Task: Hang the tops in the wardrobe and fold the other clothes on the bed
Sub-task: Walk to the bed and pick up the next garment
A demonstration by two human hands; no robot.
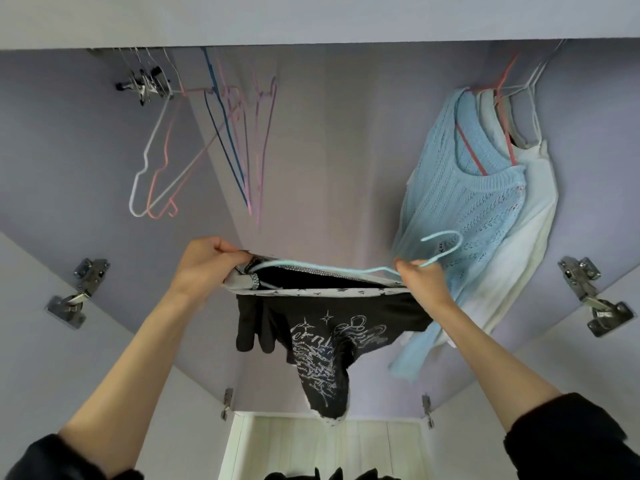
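Two tops (pixel 485 216) hang at two o'clock; the left hand (pixel 204 263) and right hand (pixel 420 284) pinch a black top (pixel 325 327) onto a hanger (pixel 346 271), not yet hung.

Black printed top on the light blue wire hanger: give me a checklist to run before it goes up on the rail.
1. Left hand grip on the black printed top at its neckline: ok.
2. Right hand grip on the light blue wire hanger near its hook: ok.
3. Hanger seated in both shoulders: cannot tell.
4. Free gap between the empty coloured wire hangers and the light blue knitted sweater: ok.
5. Rail visible: not ok, hidden above.
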